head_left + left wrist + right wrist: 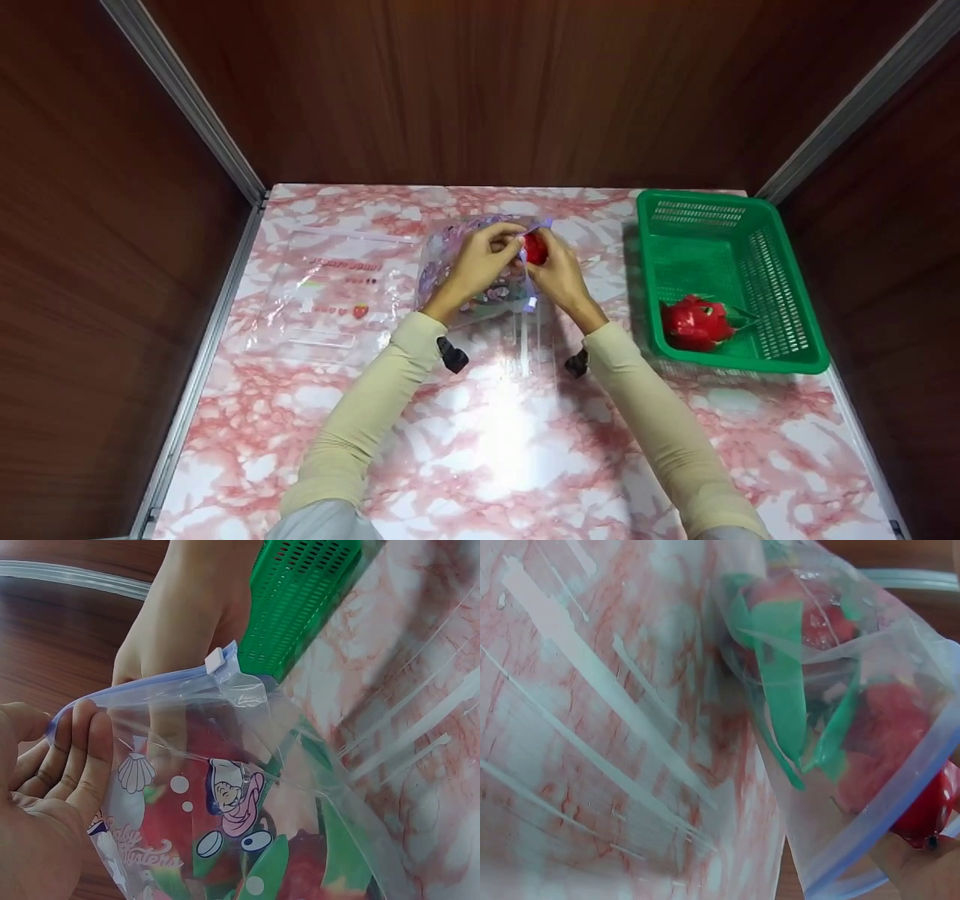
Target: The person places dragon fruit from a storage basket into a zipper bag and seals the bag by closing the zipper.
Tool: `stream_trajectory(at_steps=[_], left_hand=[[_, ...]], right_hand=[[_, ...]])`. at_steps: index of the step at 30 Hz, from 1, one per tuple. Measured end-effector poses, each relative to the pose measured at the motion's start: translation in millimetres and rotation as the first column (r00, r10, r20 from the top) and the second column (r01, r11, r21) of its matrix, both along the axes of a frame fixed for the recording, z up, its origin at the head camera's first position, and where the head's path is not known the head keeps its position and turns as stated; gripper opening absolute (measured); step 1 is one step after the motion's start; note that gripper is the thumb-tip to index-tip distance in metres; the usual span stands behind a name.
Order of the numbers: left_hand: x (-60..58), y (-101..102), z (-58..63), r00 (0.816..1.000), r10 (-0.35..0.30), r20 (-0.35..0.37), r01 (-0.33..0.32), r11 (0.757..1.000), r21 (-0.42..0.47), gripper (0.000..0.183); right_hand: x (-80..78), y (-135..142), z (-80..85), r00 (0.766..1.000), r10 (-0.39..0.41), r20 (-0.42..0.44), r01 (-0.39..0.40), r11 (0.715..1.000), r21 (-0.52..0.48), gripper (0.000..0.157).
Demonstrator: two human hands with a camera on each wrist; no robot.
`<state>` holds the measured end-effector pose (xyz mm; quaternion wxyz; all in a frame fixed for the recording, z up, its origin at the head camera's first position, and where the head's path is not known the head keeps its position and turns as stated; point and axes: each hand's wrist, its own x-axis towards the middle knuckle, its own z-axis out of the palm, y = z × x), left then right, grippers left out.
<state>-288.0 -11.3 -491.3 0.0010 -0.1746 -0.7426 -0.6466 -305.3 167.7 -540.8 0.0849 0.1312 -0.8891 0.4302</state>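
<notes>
A clear slider zip bag (437,262) with printed cartoon figures lies in the middle of the table, its purple-edged mouth (150,685) toward the right. My left hand (484,259) grips the edge of that mouth with curled fingers. From the other side my right hand (559,274) holds a red dragon fruit (535,247), its fingers reaching in through the mouth. Part of this fruit (926,810) shows outside the bag and the rest lies behind the plastic. Deeper in the bag sits another dragon fruit (817,611) with green leaf tips. The white slider (214,660) is at one end of the zip.
At the right stands a green plastic basket (646,277) with one dragon fruit (697,322) in its near left corner. Flat on the table at the left lies another clear bag (330,281) with red print. Clear plastic (536,345) also lies in front of the hands. Brown wooden panels (465,97) enclose the table.
</notes>
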Motion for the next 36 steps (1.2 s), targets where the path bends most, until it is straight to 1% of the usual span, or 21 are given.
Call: stream_trajectory(at_steps=[4,9,13,16,20,23,26,28,31,33,36], left_hand=[[-0.1,0.3,-0.4,1.0,0.005,-0.006,-0.005,1.0,-0.006,0.025],[0.9,1.3,0.3,1.0,0.002,0.02,-0.002,1.0,-0.009,0.027],[1.9,2.6,1.2,1.0,-0.003,0.028,0.004,1.0,-0.02,0.027],[2.0,2.7,1.2,1.0,-0.003,0.024,0.003,1.0,-0.028,0.027],[1.3,2.3,-0.1,1.0,-0.011,0.024,0.012,1.0,-0.023,0.028],[0.5,2.2,-1.4,1.0,-0.014,0.027,0.015,1.0,-0.02,0.03],[0.4,2.3,-2.2,1.0,-0.013,0.028,0.013,1.0,-0.025,0.031],[0.6,2.6,-3.0,1.0,-0.008,0.03,0.009,0.999,-0.037,0.031],[1.2,2.9,-4.0,0.999,-0.012,0.036,0.014,0.999,-0.039,0.031],[1.2,3.3,-4.7,0.999,-0.015,0.036,0.016,0.999,-0.034,0.03],[1.3,3.4,-4.9,0.999,-0.02,0.037,0.02,1.0,-0.014,0.029]], right_hand=[[-2.7,-5.0,-2.1,0.999,-0.031,-0.021,0.031,1.0,0.003,0.036],[-5.7,-9.1,-5.5,0.999,-0.043,0.009,0.043,0.998,-0.047,0.028],[-7.3,-11.8,-8.4,0.999,-0.044,0.032,0.046,0.998,-0.049,0.03],[-8.7,-13.7,-10.0,0.999,-0.029,0.042,0.031,0.999,-0.038,0.034],[-10.4,-13.1,-11.5,0.998,0.026,0.05,-0.025,0.999,-0.022,0.034],[-11.5,-10.8,-12.8,0.995,0.085,0.059,-0.084,0.996,-0.01,0.028],[-12.4,-8.7,-14.1,0.985,0.148,0.09,-0.146,0.989,-0.037,0.025],[-13.4,-7.7,-15.8,0.974,0.192,0.117,-0.182,0.979,-0.089,0.03],[-15.4,-7.3,-19.2,0.956,0.253,0.146,-0.224,0.955,-0.193,0.044],[-16.3,-7.4,-20.6,0.952,0.268,0.149,-0.231,0.946,-0.226,0.051],[-16.2,-7.4,-21.5,0.957,0.248,0.152,-0.211,0.951,-0.226,0.05]])
